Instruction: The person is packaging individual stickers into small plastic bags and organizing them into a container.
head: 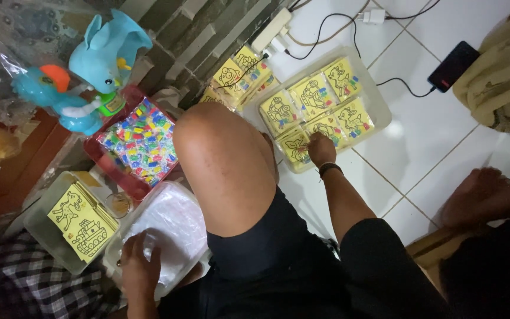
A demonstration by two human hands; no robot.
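My right hand (pixel 321 149) reaches past my raised knee to a clear tray (pixel 378 93) filled with several yellow picture packets (pixel 316 94). Its fingertips press on a packet at the tray's near edge. A dark band circles that wrist. My left hand (pixel 139 266) rests low at the left on a stack of clear plastic bags (pixel 169 227) inside a white container. Whether its fingers pinch a bag is hard to tell.
A clear box (pixel 42 233) of yellow picture sheets sits beside the bags. A red tray (pixel 137 145) holds small colourful pieces. Blue toy animals (pixel 92 65) stand behind it. A power strip (pixel 271 28), cables and a black phone (pixel 454 65) lie on the white tiles.
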